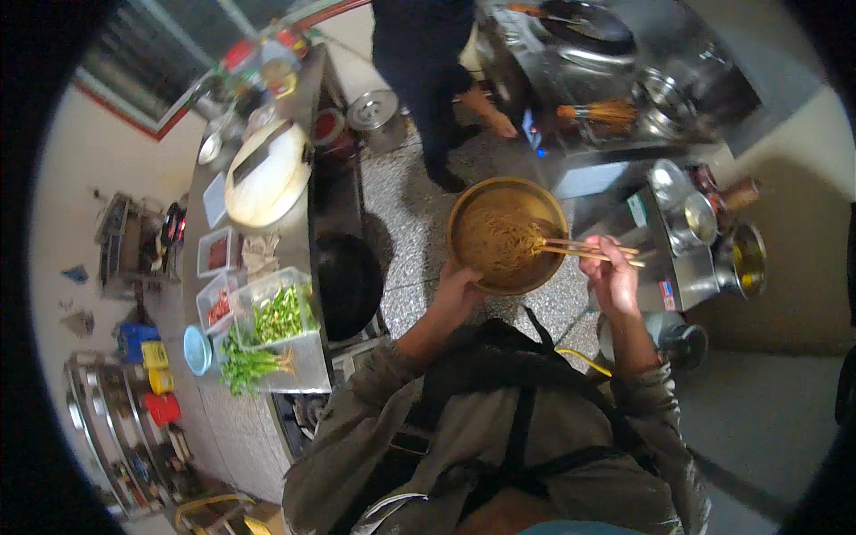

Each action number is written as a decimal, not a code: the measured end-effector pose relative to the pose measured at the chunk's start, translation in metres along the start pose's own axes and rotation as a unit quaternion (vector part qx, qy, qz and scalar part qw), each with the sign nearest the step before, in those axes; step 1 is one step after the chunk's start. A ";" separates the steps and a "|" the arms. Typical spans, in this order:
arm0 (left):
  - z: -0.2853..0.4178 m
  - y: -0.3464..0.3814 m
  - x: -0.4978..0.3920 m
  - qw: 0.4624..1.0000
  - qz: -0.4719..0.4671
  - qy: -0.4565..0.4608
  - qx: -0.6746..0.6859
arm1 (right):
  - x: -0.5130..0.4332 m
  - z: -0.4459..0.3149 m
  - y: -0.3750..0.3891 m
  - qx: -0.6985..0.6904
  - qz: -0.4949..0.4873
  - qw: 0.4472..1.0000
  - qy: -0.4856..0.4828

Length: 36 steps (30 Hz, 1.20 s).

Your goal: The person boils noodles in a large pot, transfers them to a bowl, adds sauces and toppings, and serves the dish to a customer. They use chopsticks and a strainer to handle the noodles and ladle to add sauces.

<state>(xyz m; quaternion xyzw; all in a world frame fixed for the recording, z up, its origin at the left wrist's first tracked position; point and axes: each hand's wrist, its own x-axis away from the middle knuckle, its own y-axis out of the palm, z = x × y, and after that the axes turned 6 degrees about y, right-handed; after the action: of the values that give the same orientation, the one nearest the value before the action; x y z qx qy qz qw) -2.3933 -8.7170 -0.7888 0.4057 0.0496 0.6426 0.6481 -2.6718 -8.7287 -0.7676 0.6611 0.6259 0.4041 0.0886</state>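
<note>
A round brown-yellow bowl (pixel 461 200), wide and deep, is held out in front of my body above the speckled floor. Brownish noodles (pixel 495 237) lie inside it. My left hand (pixel 458 284) grips the near-left rim, thumb over the edge. Wooden chopsticks (pixel 588 251) are in my right hand (pixel 612 274), to the right of the bowl. Their tips reach over the right rim and touch the noodles. Some noodles are bunched around the tips.
On the left steel counter (pixel 301 368) are a round cutting board (pixel 274 187) with a cleaver (pixel 261 157), and a plastic bin of chopped greens (pixel 284 314). Another person (pixel 428 80) stands ahead, beside the stove with a wok (pixel 588 40). Metal pots (pixel 742 261) stand at right.
</note>
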 end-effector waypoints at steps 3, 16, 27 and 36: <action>-0.007 0.000 0.011 0.998 0.012 0.034 0.042 | 0.030 -0.042 0.039 0.302 -0.001 0.951 -0.072; 0.020 -0.055 0.009 0.997 0.052 -0.008 0.063 | 0.042 -0.021 0.054 0.173 0.005 0.969 -0.174; 0.113 -0.189 -0.047 0.975 0.114 0.181 0.064 | 0.070 0.016 0.033 -0.089 0.112 0.987 -0.079; 0.194 -0.313 -0.161 0.938 0.233 0.236 0.097 | 0.090 0.022 0.035 -0.043 0.123 0.990 -0.057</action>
<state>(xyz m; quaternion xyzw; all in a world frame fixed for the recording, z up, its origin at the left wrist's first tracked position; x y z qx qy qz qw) -2.0583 -8.8991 -0.9179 0.3036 0.1676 0.8448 0.4075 -2.6415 -8.6465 -0.7224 0.7507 0.5154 0.4004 0.1022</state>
